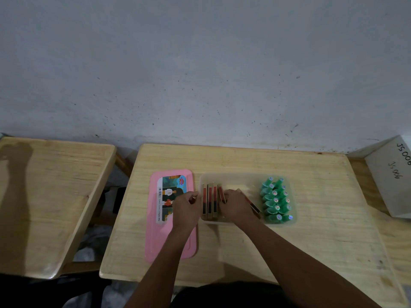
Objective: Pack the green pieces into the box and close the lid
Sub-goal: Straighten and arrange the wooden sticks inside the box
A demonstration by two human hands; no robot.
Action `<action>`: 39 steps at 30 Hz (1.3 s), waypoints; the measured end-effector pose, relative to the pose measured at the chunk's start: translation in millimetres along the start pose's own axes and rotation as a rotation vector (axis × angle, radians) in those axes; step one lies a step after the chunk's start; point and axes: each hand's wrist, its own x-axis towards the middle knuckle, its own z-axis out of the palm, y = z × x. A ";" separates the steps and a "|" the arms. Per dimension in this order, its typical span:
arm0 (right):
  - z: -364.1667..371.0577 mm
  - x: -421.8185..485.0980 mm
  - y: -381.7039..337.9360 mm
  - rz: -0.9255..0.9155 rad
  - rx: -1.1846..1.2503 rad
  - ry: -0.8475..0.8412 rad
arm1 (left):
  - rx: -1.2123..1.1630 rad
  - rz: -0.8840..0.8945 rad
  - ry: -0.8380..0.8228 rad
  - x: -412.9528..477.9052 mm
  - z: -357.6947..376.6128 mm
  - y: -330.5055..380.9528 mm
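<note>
Left grip is curled up right at the 9 o'clock wall of the box, fingertips at the rim. Honestly can't tell if it's pinching the wall or just resting there. Right grip is inside the box, fingers bent over a tilted pack, so it looks like it has hold of that one. Another pack lies slanted under the right wrist, sticking out toward 4 o'clock.

Head view, that's all we get. The box is clear plastic and sits mid tabletop. The green pieces are already in it, bunched in two rows at the 3 o'clock end, little round labels on their tips. Three red packs stand on edge side by side at the 9 o'clock end, just beside the left fingers.

The lid is pink with a picture sticker, lying flat on the tabletop at 9 o'clock of the box, right next to it, partly under the left forearm. So the box is still uncovered.

Off at 3 o'clock there's a grey carton with "JS006" scrawled on it. At 9 o'clock there's a second wooden tabletop, with a gap between the two. A scuffed grey wall runs along 12 o'clock.
</note>
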 end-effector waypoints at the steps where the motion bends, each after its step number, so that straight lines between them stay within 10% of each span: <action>1: 0.2 0.2 1.5 -0.011 -0.012 -0.017 | -0.001 0.000 -0.003 0.0 0.0 0.0; 22: -18.5 -10.8 37.2 0.073 -0.401 0.097 | -0.008 0.015 -0.009 -1.3 -0.9 0.9; 39: -5.8 0.2 15.2 -0.056 0.144 -0.049 | 0.015 0.013 -0.004 0.8 1.1 -2.1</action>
